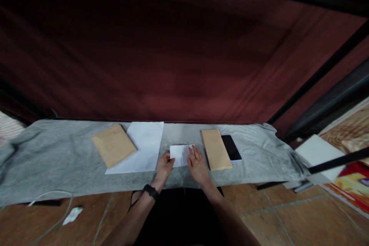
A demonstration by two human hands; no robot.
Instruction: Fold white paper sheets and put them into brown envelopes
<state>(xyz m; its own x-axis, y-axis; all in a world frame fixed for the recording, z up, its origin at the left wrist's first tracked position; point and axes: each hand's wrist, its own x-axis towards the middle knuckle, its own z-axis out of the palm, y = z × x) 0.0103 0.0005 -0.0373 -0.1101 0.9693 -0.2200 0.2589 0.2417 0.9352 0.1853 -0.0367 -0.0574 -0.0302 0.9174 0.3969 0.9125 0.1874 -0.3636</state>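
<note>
A small folded white sheet of paper [180,156] lies on the grey cloth in front of me. My left hand [165,165] pinches its left edge between thumb and fingers. Flat on its right side rests my right hand [198,164], fingers stretched out. Left of my hands, a larger white paper [148,142] lies partly under a brown envelope [113,145]. Another brown envelope [216,150] is just right of my right hand, partly beside a dark-screened phone [231,148].
Grey cloth [66,153] covers the long narrow table. A dark red curtain [184,65] hangs behind it. At right stand a black metal bar [340,159] and a white box [315,152]. A white cable [70,200] hangs at the left above the tiled floor [276,215].
</note>
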